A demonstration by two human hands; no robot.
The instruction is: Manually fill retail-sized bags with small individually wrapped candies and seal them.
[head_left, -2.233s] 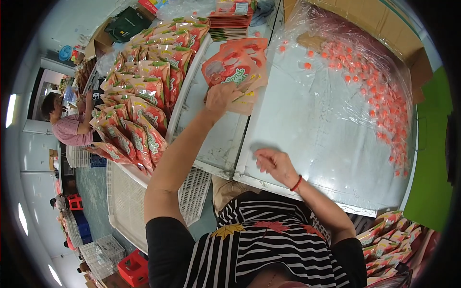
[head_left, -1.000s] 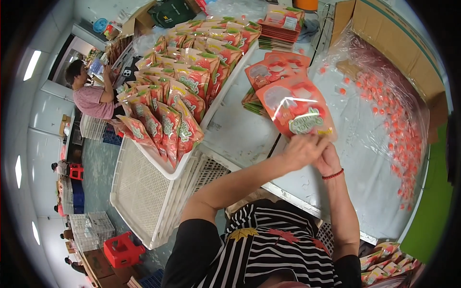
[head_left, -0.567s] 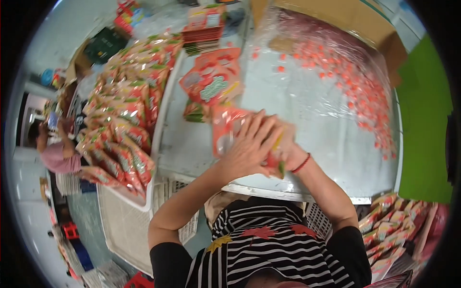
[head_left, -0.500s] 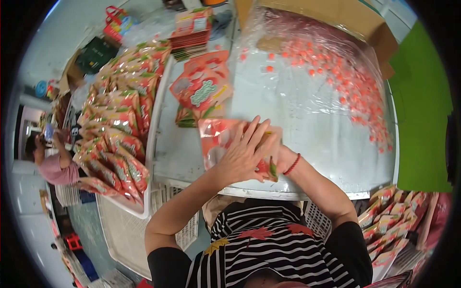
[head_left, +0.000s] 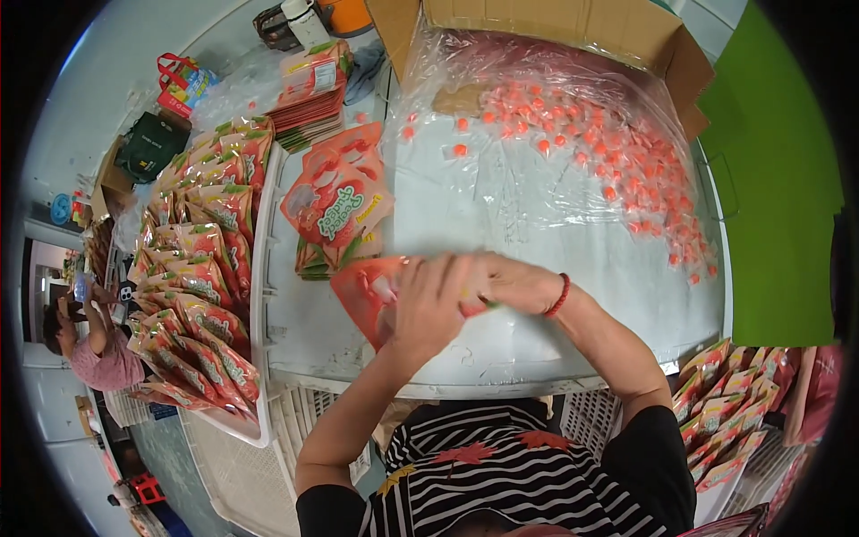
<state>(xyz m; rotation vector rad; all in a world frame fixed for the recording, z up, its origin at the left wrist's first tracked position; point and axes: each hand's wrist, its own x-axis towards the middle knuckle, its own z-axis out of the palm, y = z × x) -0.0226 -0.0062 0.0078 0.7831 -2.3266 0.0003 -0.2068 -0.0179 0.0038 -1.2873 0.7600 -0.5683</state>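
Above the near edge of the table I have a red-and-peach printed pouch (head_left: 360,297), tilted, its left end showing. My left hand (head_left: 434,304) lies across its middle with bent fingers, smeared by motion. My right hand (head_left: 522,283), with a red beaded bracelet at the wrist, is closed round the pouch's right end; its thumb side shows, the other fingers are partly hidden. Just beyond the left end, more flat pouches (head_left: 335,201) lie fanned on a small pile. Small clear-wrapped pieces with red-orange centres (head_left: 610,193) are heaped on the far right of the table.
To the left stands a white tray (head_left: 261,358) packed with filled pouches (head_left: 192,277). A stack of flat pouches (head_left: 309,94) is at the far left. A cardboard box (head_left: 573,31) with clear plastic sheeting stands at the back. More pouches (head_left: 729,403) are at lower right. Another person (head_left: 103,353) is far left.
Both hands have brought the pouch nearer together, and the left fingers have gone from spread flat to bent over it. The whole view has shifted, so the table sits lower and further left.
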